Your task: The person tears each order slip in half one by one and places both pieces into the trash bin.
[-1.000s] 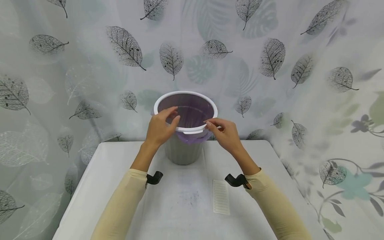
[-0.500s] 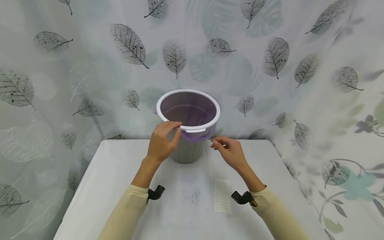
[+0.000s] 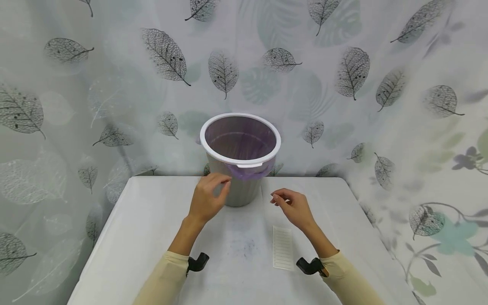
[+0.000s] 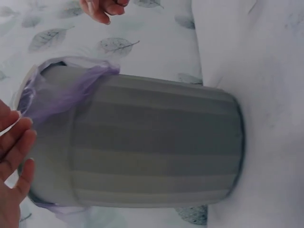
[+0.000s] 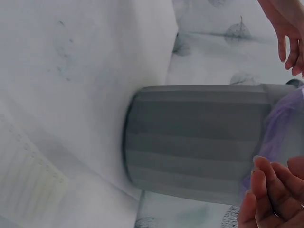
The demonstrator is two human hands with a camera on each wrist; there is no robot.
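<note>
A grey ribbed trash bin point(image 3: 244, 192) stands upright at the back of the table, topped by a white rim ring point(image 3: 249, 162). Its purple bag point(image 3: 253, 170) lines the inside and hangs out below the ring. My left hand point(image 3: 207, 197) hovers in front of the bin's left side, fingers loosely bent and nothing in them. To the bin's front right, my right hand point(image 3: 292, 207) is held in the air, fingers relaxed and bare. In the left wrist view the bag point(image 4: 78, 92) bunches around the bin's top edge.
A printed paper strip point(image 3: 282, 248) lies on the white-covered table point(image 3: 152, 228), right of the middle. Behind the bin hangs a leaf-patterned curtain point(image 3: 244, 59). A black wrist mount point(image 3: 197, 262) sits on the left wrist, and a matching mount point(image 3: 309, 266) on the right.
Both hands have come away from the bin's rim and moved down towards me. The right hand's fingers have left the ring. The bin stays in place with its ring and bag on.
</note>
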